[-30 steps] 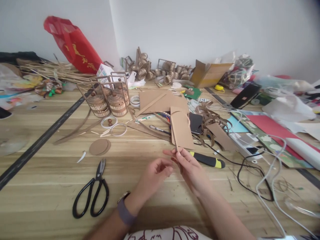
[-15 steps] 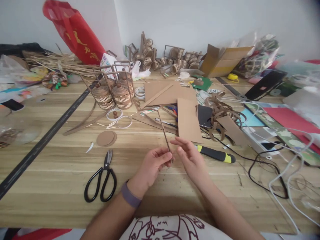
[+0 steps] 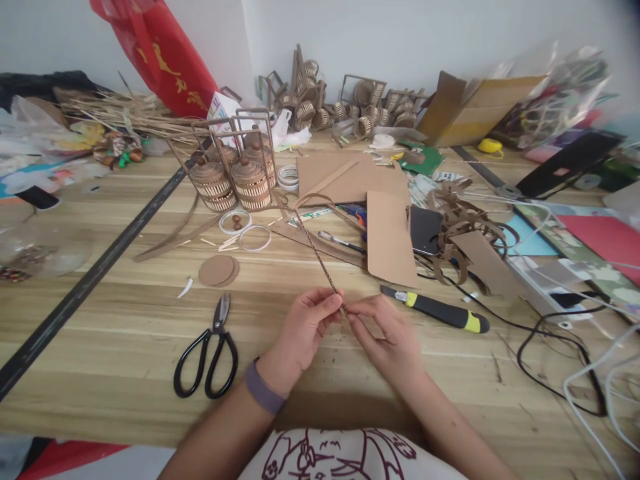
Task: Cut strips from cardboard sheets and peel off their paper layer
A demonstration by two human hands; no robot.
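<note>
A narrow corrugated cardboard strip (image 3: 320,260), seen on its edge, runs from my fingers away toward the middle of the table. My left hand (image 3: 309,327) pinches it near its close end between thumb and fingers. Right beside that, my right hand (image 3: 385,333) has its thumb and fingertips closed on the same end; the very tip is mostly hidden by fingers. Black-handled scissors (image 3: 213,350) lie left of my left hand. A black and yellow utility knife (image 3: 437,310) rests beyond my right hand, near a rectangular cardboard piece (image 3: 391,240).
Round cardboard discs (image 3: 219,270), white rings (image 3: 255,237) and several lidded woven-look baskets (image 3: 251,183) stand or lie at the left. Curled cardboard strips (image 3: 463,227), a power strip (image 3: 545,293) and loose cables (image 3: 530,337) fill the right. An open carton (image 3: 475,113) sits at the back.
My right hand has moved in from slightly apart and its fingers have closed on the strip's near end. The strip's far end has swung left. The view has shifted slightly.
</note>
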